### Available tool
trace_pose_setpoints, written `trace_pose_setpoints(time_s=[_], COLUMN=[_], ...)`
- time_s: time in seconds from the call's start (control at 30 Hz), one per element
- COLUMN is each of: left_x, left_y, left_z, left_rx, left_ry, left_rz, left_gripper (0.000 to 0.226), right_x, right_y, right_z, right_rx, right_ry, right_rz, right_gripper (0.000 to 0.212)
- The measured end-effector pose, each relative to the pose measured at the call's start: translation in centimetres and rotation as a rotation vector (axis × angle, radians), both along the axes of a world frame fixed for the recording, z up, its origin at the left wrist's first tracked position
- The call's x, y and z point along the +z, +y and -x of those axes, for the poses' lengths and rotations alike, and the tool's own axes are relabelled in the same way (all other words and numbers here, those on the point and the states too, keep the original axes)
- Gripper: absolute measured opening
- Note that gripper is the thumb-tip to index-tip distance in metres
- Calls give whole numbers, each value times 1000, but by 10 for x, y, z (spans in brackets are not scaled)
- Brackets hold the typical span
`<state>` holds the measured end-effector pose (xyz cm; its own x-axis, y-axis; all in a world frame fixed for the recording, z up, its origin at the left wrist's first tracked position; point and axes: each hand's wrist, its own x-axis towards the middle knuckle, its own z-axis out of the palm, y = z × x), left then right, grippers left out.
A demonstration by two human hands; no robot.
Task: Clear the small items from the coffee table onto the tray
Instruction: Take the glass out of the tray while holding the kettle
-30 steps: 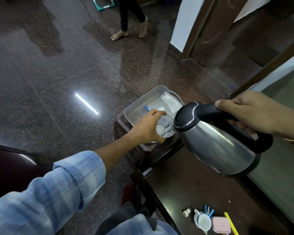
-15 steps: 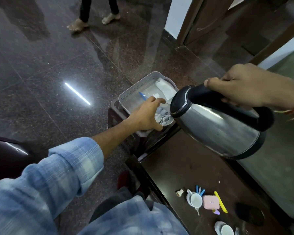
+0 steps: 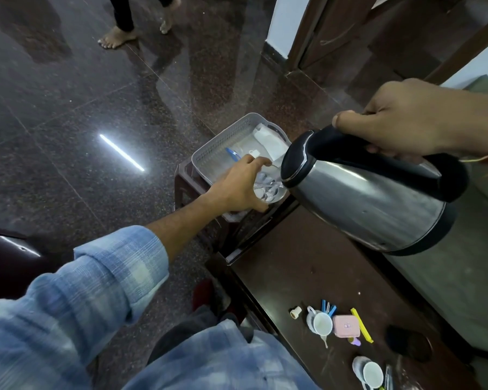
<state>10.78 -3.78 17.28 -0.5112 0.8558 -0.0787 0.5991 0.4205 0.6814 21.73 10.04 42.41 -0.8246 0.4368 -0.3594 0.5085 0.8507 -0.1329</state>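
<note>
A grey plastic tray (image 3: pixel 223 136) sits on a small dark stool beyond the coffee table's far end. My left hand (image 3: pixel 237 184) grips a clear glass (image 3: pixel 268 190) at the tray's near edge. My right hand (image 3: pixel 414 122) holds the black handle of a steel kettle (image 3: pixel 372 204), raised above the table and tilted with its lid end beside the glass. Inside the tray lie a blue pen (image 3: pixel 233 153) and a white cloth (image 3: pixel 268 142). On the dark coffee table (image 3: pixel 307 263) remain a white cup (image 3: pixel 321 323), a pink box (image 3: pixel 346 325), a yellow stick (image 3: pixel 362 325) and a small white cap (image 3: pixel 295 311).
Another white cup (image 3: pixel 372 374) stands at the table's near right beside a round black object (image 3: pixel 408 343). A person's bare feet (image 3: pixel 116 38) stand on the polished dark floor at the top. A dark seat (image 3: pixel 9 257) is at the left, a door frame at the upper right.
The kettle and my right hand have stayed lifted above the table. My left hand keeps hold of the glass at the tray's near edge; the view has shifted slightly.
</note>
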Motion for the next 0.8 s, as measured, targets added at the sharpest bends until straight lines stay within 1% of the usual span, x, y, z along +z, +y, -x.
trace_pose_setpoints(time_s=[0.13,0.47,0.6,0.8], left_x=[-1,-5,-7,-11], left_y=[3,8,10,12], left_z=[1,2,3,6], left_rx=[3,-6,-4,-14], left_ry=[5,-5,-15,-14], left_rz=[12,-11,-16,-32], left_gripper=[100,99,97,96], right_x=[5,12,14,15], right_y=[0,-3,-4,-2], right_z=[1,6,9,11], right_rx=[7,10,20,27], right_ry=[-34,-73,-81,-99], right_rz=[-39,-44,-47,-44], right_gripper=[80,82,79,87])
